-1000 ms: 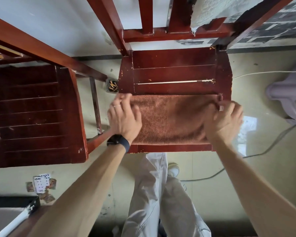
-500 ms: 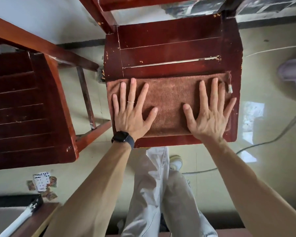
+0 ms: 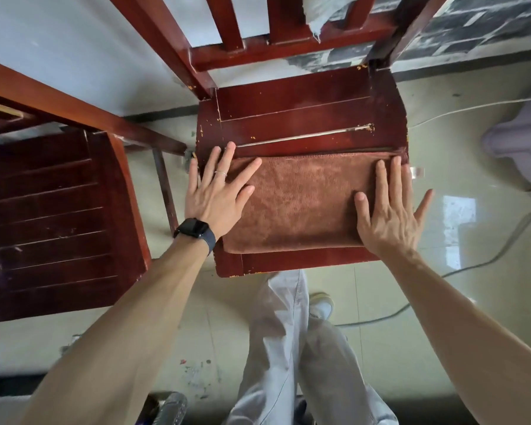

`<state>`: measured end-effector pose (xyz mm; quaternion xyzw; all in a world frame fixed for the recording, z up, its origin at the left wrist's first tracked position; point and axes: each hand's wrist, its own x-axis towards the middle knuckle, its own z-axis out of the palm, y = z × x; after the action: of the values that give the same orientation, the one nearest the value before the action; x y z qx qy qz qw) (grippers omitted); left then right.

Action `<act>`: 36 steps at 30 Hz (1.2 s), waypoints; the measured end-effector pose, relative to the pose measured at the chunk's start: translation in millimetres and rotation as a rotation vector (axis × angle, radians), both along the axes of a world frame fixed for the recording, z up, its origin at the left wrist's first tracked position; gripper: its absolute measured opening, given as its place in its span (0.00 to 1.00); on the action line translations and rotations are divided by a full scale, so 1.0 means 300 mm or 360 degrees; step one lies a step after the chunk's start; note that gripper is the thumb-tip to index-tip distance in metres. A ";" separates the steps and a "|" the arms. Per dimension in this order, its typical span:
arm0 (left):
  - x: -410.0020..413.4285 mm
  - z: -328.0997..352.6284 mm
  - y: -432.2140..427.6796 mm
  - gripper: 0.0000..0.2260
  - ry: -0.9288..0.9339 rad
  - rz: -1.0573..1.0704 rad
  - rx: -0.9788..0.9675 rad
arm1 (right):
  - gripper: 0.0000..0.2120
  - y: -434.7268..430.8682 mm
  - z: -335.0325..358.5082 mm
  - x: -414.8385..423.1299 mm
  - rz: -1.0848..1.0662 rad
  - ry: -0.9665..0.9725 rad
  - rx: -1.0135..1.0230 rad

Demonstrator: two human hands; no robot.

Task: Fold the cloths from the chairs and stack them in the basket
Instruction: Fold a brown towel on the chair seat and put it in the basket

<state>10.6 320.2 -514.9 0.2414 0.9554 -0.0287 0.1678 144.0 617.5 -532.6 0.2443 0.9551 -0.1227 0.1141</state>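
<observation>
A brown cloth, folded into a flat rectangle, lies on the front half of a dark red wooden chair seat. My left hand lies flat with straight, spread fingers on the cloth's left end, partly over the seat edge. My right hand lies flat on the cloth's right end, fingers straight. A pale grey cloth hangs over the chair's back at the top. No basket is in view.
A second dark red chair stands to the left, close beside the first. A pale purple plastic stool is at the right edge. Cables run across the shiny tiled floor. My legs stand below the seat.
Both hands went from pinching the cloth's far corners to lying flat on it, then slid apart toward its left and right ends. The camera view has tilted up again.
</observation>
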 end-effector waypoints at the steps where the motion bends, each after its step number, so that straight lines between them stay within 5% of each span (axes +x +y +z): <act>1: -0.015 0.010 0.025 0.24 0.0068 0.0019 -0.0031 | 0.31 -0.011 0.009 0.017 -0.0037 -0.0017 0.0011; 4: -0.058 0.047 0.161 0.21 0.0242 0.0285 -0.0061 | 0.34 -0.067 0.054 0.103 -0.0164 -0.0102 0.0018; 7: -0.109 0.067 0.315 0.13 0.0077 0.0479 -0.0011 | 0.38 -0.122 0.114 0.236 -0.0175 -0.0266 0.0053; 12: -0.142 0.040 0.510 0.17 -0.0074 0.0197 0.0431 | 0.34 -0.245 0.191 0.430 -0.0195 -0.0359 -0.0108; 15: -0.114 0.023 0.577 0.24 -0.0161 -0.0088 0.0348 | 0.29 -0.293 0.209 0.456 -0.0284 -0.0400 -0.0398; 18: -0.017 0.044 0.575 0.24 -0.0192 -0.0125 0.0421 | 0.20 -0.266 0.192 0.447 -0.0734 -0.0228 -0.0738; 23: 0.358 0.135 0.385 0.13 -0.0067 0.0817 0.0864 | 0.22 -0.169 0.154 0.384 -0.1402 -0.0128 -0.1257; 27: 0.609 0.138 0.244 0.12 -0.0472 0.1669 0.0785 | 0.17 -0.142 0.143 0.342 -0.1352 -0.0180 -0.1390; 29: 0.656 0.126 0.222 0.15 -0.0734 0.1909 0.0719 | 0.13 -0.133 0.133 0.334 -0.1333 -0.0169 -0.1337; 32: 0.666 0.110 0.221 0.07 -0.1048 0.2186 0.1045 | 0.12 -0.120 0.129 0.336 -0.1433 -0.0114 -0.1452; 36: 0.651 0.125 0.211 0.05 -0.1076 0.2387 0.1330 | 0.07 -0.104 0.143 0.359 -0.1597 -0.0020 -0.1661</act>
<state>206.0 383.6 -477.3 -0.4043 0.6946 0.5069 0.3117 251.8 586.3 -489.8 0.5678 0.5442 -0.5988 0.1512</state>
